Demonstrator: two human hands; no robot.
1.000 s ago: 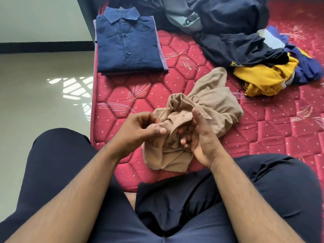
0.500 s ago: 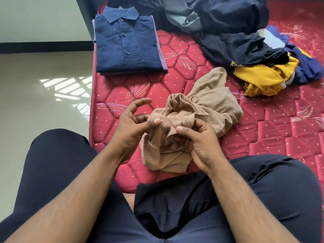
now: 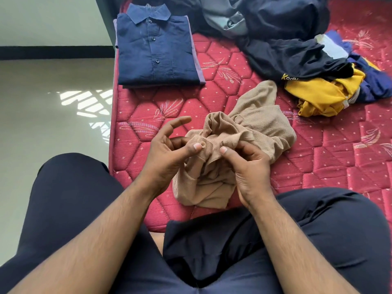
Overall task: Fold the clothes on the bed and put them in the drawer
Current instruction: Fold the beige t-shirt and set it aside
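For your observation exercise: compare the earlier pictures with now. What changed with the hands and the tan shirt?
The left hand now pinches the tan shirt beside its button, forefinger lifted; the right hand, earlier open-palmed, pinches the placket. The folded blue shirt and the pile stayed.

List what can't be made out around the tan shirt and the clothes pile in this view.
- Tan shirt, head view: lower part hidden behind left hand and right hand.
- Dark garment: yellow lettering cut off by a fold.
- Clothes pile: cropped by the right edge.
- Drawer: not in view.
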